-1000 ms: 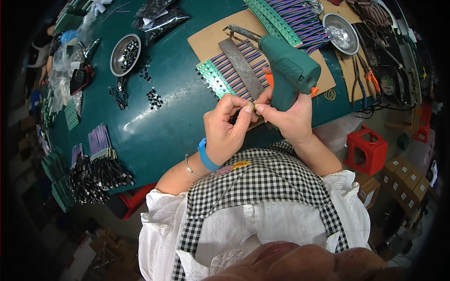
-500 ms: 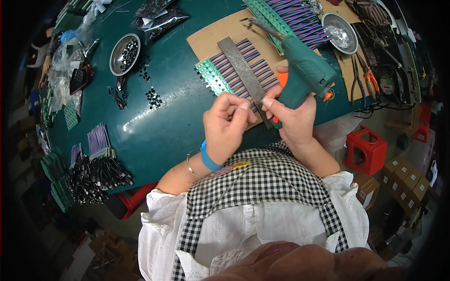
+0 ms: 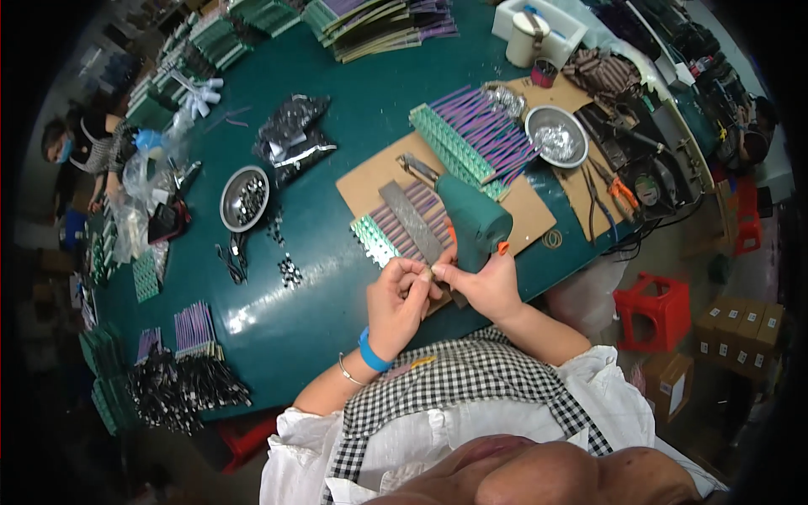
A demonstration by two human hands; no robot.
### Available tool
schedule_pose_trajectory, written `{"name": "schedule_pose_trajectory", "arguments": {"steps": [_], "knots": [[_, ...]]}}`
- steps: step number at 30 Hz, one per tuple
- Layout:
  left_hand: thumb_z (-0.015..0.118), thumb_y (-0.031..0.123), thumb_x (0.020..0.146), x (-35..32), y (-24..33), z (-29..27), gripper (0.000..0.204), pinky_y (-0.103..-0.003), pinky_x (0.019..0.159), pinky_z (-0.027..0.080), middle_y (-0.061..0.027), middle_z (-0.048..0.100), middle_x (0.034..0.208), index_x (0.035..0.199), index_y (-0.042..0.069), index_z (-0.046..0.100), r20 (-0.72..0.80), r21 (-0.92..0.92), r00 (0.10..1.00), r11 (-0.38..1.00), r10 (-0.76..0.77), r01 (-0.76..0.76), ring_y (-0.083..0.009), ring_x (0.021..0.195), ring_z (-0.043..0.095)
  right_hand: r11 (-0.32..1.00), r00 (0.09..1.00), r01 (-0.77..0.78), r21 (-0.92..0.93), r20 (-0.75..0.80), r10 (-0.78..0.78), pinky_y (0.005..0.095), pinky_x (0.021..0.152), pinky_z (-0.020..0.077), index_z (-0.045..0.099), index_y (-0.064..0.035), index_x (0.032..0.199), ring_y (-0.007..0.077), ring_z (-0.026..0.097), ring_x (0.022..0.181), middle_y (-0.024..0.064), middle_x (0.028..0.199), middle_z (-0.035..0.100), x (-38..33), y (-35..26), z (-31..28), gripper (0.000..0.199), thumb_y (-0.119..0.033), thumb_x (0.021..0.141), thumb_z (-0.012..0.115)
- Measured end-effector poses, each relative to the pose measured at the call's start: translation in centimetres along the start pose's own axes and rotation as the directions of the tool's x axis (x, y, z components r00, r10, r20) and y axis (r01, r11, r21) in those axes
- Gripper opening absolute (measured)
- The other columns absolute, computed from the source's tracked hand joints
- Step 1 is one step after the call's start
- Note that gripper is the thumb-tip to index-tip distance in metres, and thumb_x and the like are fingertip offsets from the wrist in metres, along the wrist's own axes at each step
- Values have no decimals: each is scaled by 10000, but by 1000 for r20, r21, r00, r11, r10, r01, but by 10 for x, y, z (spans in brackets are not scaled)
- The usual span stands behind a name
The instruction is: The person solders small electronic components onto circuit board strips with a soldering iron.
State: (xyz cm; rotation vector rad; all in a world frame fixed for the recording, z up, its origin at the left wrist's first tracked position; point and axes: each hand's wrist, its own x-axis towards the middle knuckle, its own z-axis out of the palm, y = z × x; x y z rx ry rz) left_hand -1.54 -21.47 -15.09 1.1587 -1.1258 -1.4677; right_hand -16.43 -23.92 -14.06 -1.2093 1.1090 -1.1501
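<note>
My right hand (image 3: 490, 290) is wrapped round the handle of a green soldering gun (image 3: 473, 215), whose metal tip points away over the cardboard. My left hand (image 3: 397, 299) is closed in a pinch, its fingertips meeting my right thumb and fingertips; anything small between them cannot be made out. Just beyond the hands, a flat dark metal bar (image 3: 411, 219) lies across a row of striped wires (image 3: 391, 220). At the wires' left end sits a green circuit board (image 3: 375, 241). All of this rests on a brown cardboard sheet (image 3: 358, 187).
More boards with purple wires (image 3: 480, 126) lie beyond the gun. A metal bowl (image 3: 556, 136) and orange-handled pliers (image 3: 623, 198) are at the right. Leftward are a bowl of small black parts (image 3: 245, 199), black bags (image 3: 293, 139) and bundled cables (image 3: 189, 379). A red stool (image 3: 652, 311) stands off the table.
The view has shifted, showing more of the table's far side. My hands have come together, fingertips now meeting. The soldering gun stays in my right hand.
</note>
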Motion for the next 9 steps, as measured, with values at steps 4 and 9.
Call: {"name": "schedule_pose_trajectory", "arguments": {"steps": [4, 9], "knots": [[530, 65, 892, -2, 1, 1, 75, -171, 439, 352, -44, 604, 677, 867, -4, 513, -53, -100, 999, 995, -9, 4, -25, 509, 463, 993, 999, -24, 111, -43, 29, 235, 577, 486, 592, 26, 777, 82, 575, 627, 39, 705, 615, -4, -3, 3, 83, 7, 749, 667], [542, 97, 894, 1, 2, -1, 81, -172, 445, 357, -43, 613, 702, 919, 21, 527, -57, -155, 998, 988, -14, 5, -20, 520, 466, 980, 999, 16, 200, -31, -10, 238, 609, 496, 413, 55, 1254, 107, 595, 650, 57, 744, 635, -4, 7, 7, 536, 18, 769, 637]]}}
